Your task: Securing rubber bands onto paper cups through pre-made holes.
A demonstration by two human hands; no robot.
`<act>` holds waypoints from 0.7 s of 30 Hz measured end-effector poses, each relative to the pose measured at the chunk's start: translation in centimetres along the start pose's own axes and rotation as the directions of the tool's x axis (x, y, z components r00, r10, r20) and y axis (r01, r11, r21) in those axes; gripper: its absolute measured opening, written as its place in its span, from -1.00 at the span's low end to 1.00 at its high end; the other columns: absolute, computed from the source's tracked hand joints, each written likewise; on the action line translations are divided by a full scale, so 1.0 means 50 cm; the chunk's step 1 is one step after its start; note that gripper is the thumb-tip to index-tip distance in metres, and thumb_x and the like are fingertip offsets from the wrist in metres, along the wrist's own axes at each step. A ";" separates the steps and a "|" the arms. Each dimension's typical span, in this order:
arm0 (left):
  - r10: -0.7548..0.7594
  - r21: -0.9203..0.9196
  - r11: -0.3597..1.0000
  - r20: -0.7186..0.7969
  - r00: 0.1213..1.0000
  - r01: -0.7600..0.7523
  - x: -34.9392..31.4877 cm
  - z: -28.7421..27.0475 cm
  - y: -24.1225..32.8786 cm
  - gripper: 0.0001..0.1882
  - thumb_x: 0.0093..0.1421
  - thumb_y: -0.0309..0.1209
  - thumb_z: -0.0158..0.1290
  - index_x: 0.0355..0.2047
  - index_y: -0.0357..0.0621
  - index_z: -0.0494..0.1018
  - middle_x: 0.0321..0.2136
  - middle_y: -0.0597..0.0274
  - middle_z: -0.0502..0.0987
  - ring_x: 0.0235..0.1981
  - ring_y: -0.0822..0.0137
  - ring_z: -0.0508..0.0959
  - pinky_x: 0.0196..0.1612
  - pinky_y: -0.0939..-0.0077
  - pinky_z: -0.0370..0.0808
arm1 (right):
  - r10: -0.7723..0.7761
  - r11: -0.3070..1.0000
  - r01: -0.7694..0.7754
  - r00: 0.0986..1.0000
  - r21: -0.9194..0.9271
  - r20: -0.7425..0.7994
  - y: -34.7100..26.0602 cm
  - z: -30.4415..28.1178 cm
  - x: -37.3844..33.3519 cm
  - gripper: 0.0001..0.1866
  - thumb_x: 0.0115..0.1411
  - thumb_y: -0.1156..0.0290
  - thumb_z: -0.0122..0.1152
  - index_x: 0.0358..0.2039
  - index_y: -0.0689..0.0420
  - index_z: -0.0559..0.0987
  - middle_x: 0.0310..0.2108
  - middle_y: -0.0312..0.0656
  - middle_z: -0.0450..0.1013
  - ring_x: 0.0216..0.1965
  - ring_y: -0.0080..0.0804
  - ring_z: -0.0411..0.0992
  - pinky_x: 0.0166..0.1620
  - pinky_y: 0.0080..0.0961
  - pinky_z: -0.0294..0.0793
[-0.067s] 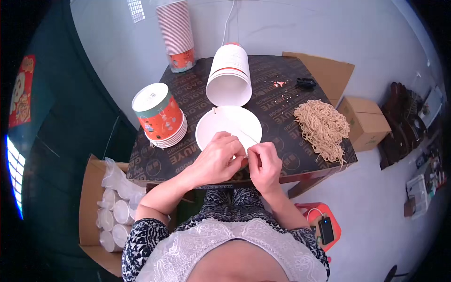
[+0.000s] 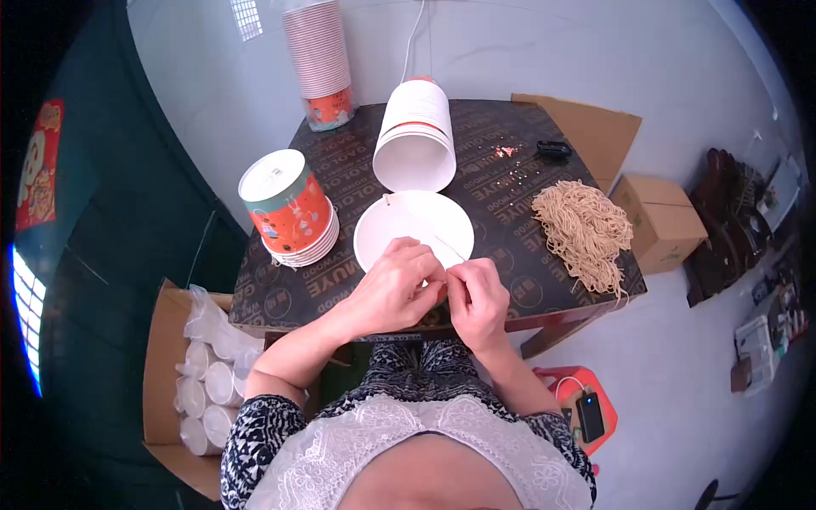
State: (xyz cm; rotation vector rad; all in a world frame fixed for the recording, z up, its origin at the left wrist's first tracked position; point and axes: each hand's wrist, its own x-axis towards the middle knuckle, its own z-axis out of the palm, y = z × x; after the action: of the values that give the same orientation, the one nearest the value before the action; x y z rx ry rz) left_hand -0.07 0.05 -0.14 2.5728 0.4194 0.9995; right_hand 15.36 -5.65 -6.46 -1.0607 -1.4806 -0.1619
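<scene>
A white paper bucket (image 2: pixel 387 231) stands at the table's near edge with its open mouth up. My left hand (image 2: pixel 393 287) is closed over its near rim, thumb and fingers drawn together. Beside it, the fingertips of my right hand (image 2: pixel 478 304) are pinched at the same rim and meet those of the left. A thin pale cord (image 2: pixel 449 246) runs across the bucket's inside toward the right fingertips. On the far left rim a short bit of cord (image 2: pixel 388 201) sticks up. My fingers hide the spot where they meet.
Behind lies a nested stack of white buckets (image 2: pixel 416 115). At left stand upturned orange buckets (image 2: pixel 293 217), and a tall bagged stack (image 2: pixel 316 59) is behind them. Tangled tan cord (image 2: pixel 585 234) lies right, near a black object (image 2: pixel 554 150). A carton (image 2: pixel 161 374) of wrapped buckets sits lower left.
Both hands stay at the near rim with almost no movement. The bucket shifts very slightly.
</scene>
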 end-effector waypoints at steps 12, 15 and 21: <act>-0.064 -0.045 0.997 -0.060 0.996 0.062 0.007 0.011 -0.001 -0.91 0.04 -0.58 0.13 -0.47 -0.23 0.42 -0.55 0.10 0.48 -0.38 0.02 0.52 -0.07 0.20 0.40 | 0.262 0.927 -0.278 0.960 0.253 0.096 -0.017 -0.017 -0.004 -0.94 0.15 0.64 0.22 -0.38 0.25 0.51 -0.45 -0.26 0.38 -0.56 -0.64 0.34 -0.53 -0.67 0.30; -0.035 0.000 0.999 -0.067 0.997 0.035 0.008 0.015 -0.005 -0.90 0.03 -0.59 0.12 -0.45 -0.22 0.41 -0.54 0.10 0.48 -0.38 0.06 0.53 -0.01 0.17 0.41 | 0.378 0.783 -0.425 0.905 0.453 0.196 -0.013 -0.021 -0.011 -0.98 0.22 0.62 0.16 -0.37 0.28 0.51 -0.44 -0.36 0.37 -0.53 -0.77 0.27 -0.50 -0.75 0.24; 0.016 0.048 0.999 -0.035 0.999 -0.015 0.002 0.009 -0.008 -0.87 0.02 -0.61 0.14 -0.43 -0.19 0.42 -0.51 0.17 0.49 -0.38 0.11 0.54 0.16 -0.03 0.29 | 0.549 0.528 -0.622 0.769 0.579 0.326 -0.021 -0.031 -0.008 -0.94 0.26 0.59 0.13 -0.34 0.32 0.53 -0.42 -0.40 0.40 -0.46 -0.81 0.28 -0.42 -0.79 0.27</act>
State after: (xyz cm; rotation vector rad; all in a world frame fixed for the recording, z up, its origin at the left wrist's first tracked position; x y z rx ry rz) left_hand 0.24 0.38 -0.55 2.6084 0.4384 1.0535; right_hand 15.68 -7.45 -5.94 -0.9080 -1.0341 0.8801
